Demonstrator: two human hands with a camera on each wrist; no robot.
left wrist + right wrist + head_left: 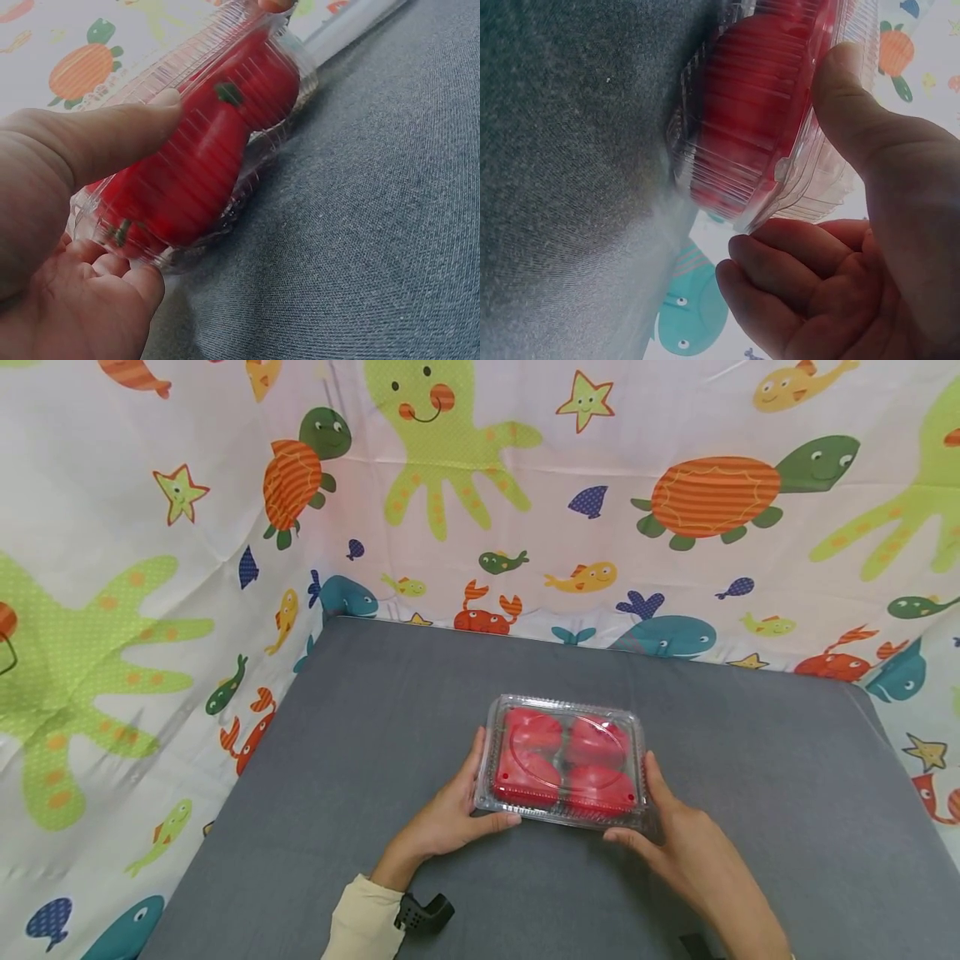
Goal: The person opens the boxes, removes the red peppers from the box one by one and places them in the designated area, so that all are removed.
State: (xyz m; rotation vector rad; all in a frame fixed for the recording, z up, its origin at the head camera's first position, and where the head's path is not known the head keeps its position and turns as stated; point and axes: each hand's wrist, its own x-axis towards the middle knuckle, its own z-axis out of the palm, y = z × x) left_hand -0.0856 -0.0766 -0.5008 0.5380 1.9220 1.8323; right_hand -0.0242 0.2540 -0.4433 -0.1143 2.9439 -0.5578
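A clear plastic clamshell box [566, 762] with a ribbed rim, its lid closed, sits between both hands over the grey cloth. Inside it are several glossy red peppers [206, 161] with short green stems. My left hand [453, 810] grips the box's left end, thumb along the near edge and fingers at the side. At the opposite end my right hand [678, 835] holds it, the thumb [847, 82] pressed on the rim and the fingers curled at the corner. Parts of the fingers are hidden behind the box.
The grey cloth-covered table [360, 693] spreads all around the box. A white curtain [465, 560] printed with sea animals hangs behind it and along both sides. A black band [426, 914] is on the left wrist, below a cream sleeve [365, 918].
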